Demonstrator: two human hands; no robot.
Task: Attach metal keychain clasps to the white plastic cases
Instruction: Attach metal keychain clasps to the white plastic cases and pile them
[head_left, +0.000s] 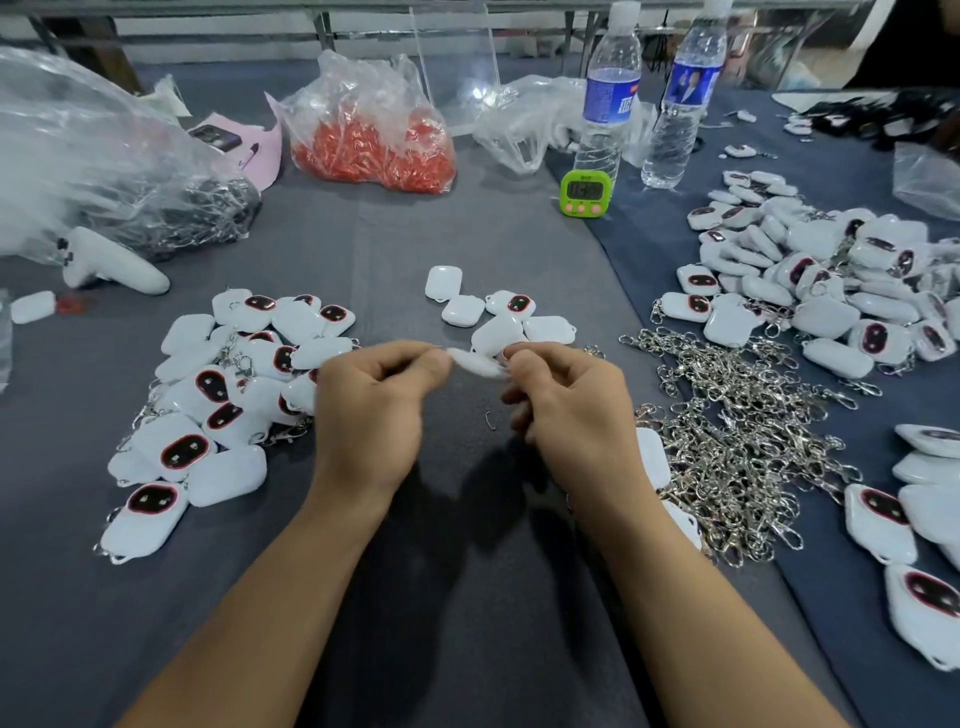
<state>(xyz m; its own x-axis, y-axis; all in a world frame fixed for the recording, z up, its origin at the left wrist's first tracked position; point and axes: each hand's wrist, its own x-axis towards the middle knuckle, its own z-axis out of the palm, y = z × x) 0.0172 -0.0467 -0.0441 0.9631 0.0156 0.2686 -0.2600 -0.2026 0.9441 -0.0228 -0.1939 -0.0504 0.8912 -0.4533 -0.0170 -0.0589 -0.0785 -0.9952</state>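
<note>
My left hand (374, 410) and my right hand (566, 405) meet above the middle of the table, both pinching one white plastic case (475, 364) between their fingertips. The case is blurred, and I cannot see whether a clasp is on it. A pile of metal keychain clasps (727, 431) lies just right of my right hand. Several loose white cases (498, 317) lie just beyond my hands. A heap of cases with clasps (223, 395) sits to the left. A small metal ring (491, 418) lies on the cloth between my hands.
A large heap of cases (810, 291) fills the right side. At the back stand two water bottles (608, 98), a green timer (584, 193), a bag of red parts (374, 140) and a clear bag (93, 156) at the left. A white controller (111, 265) lies left.
</note>
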